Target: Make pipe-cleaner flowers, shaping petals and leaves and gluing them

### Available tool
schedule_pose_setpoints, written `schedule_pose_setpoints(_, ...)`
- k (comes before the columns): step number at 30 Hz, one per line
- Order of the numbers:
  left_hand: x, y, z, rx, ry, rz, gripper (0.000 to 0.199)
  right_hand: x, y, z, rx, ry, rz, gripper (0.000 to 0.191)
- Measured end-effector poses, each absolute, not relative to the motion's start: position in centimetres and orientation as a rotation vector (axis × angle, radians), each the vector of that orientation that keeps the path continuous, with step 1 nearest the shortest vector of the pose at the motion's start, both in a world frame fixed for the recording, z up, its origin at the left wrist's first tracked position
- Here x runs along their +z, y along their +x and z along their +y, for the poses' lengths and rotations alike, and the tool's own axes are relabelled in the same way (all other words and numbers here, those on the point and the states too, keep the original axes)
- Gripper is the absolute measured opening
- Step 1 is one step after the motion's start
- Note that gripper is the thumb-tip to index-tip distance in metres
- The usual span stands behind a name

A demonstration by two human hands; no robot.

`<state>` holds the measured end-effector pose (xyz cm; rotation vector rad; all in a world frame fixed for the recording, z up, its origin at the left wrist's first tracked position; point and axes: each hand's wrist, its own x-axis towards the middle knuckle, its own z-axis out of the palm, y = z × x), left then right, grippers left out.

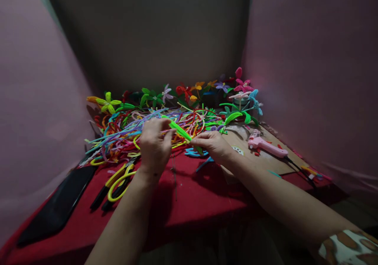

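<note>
A bright green pipe-cleaner piece is stretched slantwise between my two hands, above the front of a multicoloured pile of pipe cleaners. My left hand has its fingers closed around the upper left end of the piece. My right hand pinches its lower right end between thumb and forefinger. A darker green tip pokes out below the right fingers. Light blue pipe-cleaner pieces lie just beneath, on the red cloth.
Pliers and yellow-handled scissors lie left of my left forearm, beside a black flat object. A pink glue gun rests on a board at the right. Pipe-cleaner flowers stand along the back. Thin wires lie in front.
</note>
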<state>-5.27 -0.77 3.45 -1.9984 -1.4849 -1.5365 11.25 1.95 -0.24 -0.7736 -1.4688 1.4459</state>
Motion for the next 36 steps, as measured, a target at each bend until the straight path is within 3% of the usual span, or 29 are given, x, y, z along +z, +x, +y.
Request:
schedule_pose_setpoints(2,3.5,-5.1,-0.8,-1.895,-1.905,-1.773,0.015,-0.3,11.1,2.0,1.453,-0.695,-1.389,0.019)
schedule_pose_setpoints(5,3.2,-4.6,-0.8,-2.153,-2.338,-2.167,0.026,-0.4,10.9,1.8,1.459,-0.638,-1.344,0.019)
schedule_pose_setpoints(9,2.2,-3.7,-0.7,-2.369,-2.602,-2.092,0.029,-0.6,10.9,1.5,1.472,-0.641,-1.379,0.02)
schedule_pose_setpoints(17,2.0,-3.1,-0.6,-2.243,-2.57,-1.986,0.015,-0.5,10.9,1.6,1.619,-0.722,-1.272,0.012)
schedule_pose_setpoints(25,1.6,-3.4,-0.2,-2.596,-2.42,-1.969,0.014,-0.4,10.8,1.1,1.533,-0.757,-1.382,0.015)
schedule_pose_setpoints(36,1.7,-2.7,-0.4,-2.561,-2.295,-2.01,0.015,-0.4,10.0,0.7,1.467,-0.884,-1.425,0.018)
